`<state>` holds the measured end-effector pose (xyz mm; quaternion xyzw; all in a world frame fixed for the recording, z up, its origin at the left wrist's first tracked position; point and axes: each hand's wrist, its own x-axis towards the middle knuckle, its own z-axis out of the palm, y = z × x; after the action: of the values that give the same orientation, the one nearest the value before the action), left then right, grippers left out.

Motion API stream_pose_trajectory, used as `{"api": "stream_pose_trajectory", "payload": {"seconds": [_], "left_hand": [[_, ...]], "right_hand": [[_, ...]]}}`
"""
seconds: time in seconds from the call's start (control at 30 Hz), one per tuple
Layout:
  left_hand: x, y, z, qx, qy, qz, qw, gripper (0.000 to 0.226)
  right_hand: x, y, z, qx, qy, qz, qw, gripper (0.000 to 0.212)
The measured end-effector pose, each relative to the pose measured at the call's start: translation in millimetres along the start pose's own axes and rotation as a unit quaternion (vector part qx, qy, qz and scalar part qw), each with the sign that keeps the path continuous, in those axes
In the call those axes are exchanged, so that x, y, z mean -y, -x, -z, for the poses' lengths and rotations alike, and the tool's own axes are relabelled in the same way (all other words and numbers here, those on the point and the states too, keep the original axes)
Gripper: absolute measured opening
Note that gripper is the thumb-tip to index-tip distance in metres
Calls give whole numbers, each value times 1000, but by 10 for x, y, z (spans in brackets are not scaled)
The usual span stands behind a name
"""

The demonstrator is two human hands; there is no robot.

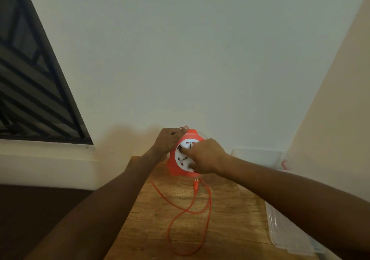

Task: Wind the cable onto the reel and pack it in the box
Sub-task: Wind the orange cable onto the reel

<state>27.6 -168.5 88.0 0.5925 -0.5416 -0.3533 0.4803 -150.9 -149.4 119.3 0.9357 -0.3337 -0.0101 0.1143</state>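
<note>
An orange cable reel [172, 165] with a white socket face is held up above the far end of the wooden table [152, 219]. My left hand [169, 139] grips its upper left rim, thumb over the top. My right hand [204, 156] lies across the white face, fingers curled onto it, covering the right side. A loose orange cable [188, 211] hangs from the reel's bottom and loops over the tabletop, its plug [195, 186] dangling just under the reel. A clear plastic box [258, 156] stands to the right, behind my right forearm.
A clear plastic lid [288, 237] lies at the table's right edge. A plain wall rises right behind the table, a second wall closes in on the right. A dark barred window [30, 83] and its white ledge fill the left side.
</note>
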Motion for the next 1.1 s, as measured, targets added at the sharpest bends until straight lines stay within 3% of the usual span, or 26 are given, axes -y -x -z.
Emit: {"api": "stream_pose_trajectory", "payload": {"seconds": [0.13, 0.27, 0.33, 0.43, 0.47, 0.5, 0.57, 0.6, 0.67, 0.73, 0.8, 0.83, 0.9, 1.0, 1.1], "left_hand": [[-44, -2, -53, -46, 20, -30, 998, 52], [-43, 40, -178, -71, 20, -45, 996, 47], [-7, 71, -282, -94, 45, -42, 994, 41], [41, 134, -458, -139, 53, -29, 988, 38], [65, 142, -491, -144, 45, -26, 988, 40], [87, 140, -501, -140, 38, -23, 989, 42], [123, 131, -477, -128, 33, -10, 991, 51], [141, 128, -455, -123, 35, -4, 992, 53], [158, 134, -399, -124, 35, 7, 992, 47], [148, 138, -320, -117, 20, 12, 993, 39], [130, 117, -243, -93, 7, 17, 995, 45], [108, 111, -208, -77, 2, 18, 997, 50], [61, 110, -154, -38, -18, 13, 999, 52], [56, 105, -126, 4, -51, 7, 999, 50], [76, 105, -113, 13, -85, -3, 996, 53]], "right_hand": [[-14, 56, -169, -110, -120, -119, 979, 67], [153, 133, -360, -144, -320, -248, 903, 69], [242, 132, -403, -178, -458, -321, 809, 68], [416, 44, -367, -192, -681, -451, 544, 61], [454, 33, -346, -177, -715, -469, 488, 63], [473, 38, -344, -159, -732, -471, 466, 67], [478, 81, -355, -122, -744, -440, 488, 75], [469, 117, -350, -105, -728, -420, 531, 77], [435, 210, -345, -103, -610, -379, 689, 70], [356, 307, -339, -134, -396, -299, 858, 51], [224, 376, -289, -131, -201, -173, 955, 40], [148, 380, -271, -109, -132, -101, 980, 42], [14, 355, -228, -63, -39, 33, 997, 44], [-112, 300, -110, -7, 70, 164, 984, 41], [-141, 233, 9, 54, 162, 216, 961, 49]]}}
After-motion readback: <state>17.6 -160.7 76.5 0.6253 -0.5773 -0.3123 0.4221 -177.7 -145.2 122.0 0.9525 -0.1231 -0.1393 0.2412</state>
